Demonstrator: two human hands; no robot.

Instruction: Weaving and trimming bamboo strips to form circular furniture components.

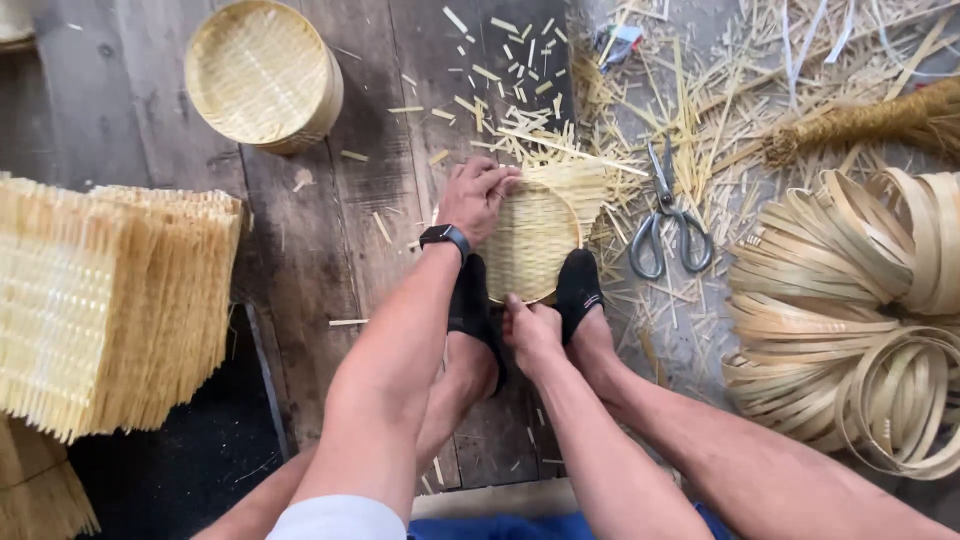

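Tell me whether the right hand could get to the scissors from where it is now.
Probably yes. The scissors lie in the open on the straw-strewn floor, just right of the woven mat. The right hand is pressing the mat's near edge; only the right foot lies between.

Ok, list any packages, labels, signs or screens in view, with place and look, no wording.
Watch: on the left wrist, small black rectangular face, dark.
Small wrapper or packet: top centre among the straw scraps, crumpled, blue, red and white; too small to tell more.
No signs in view.
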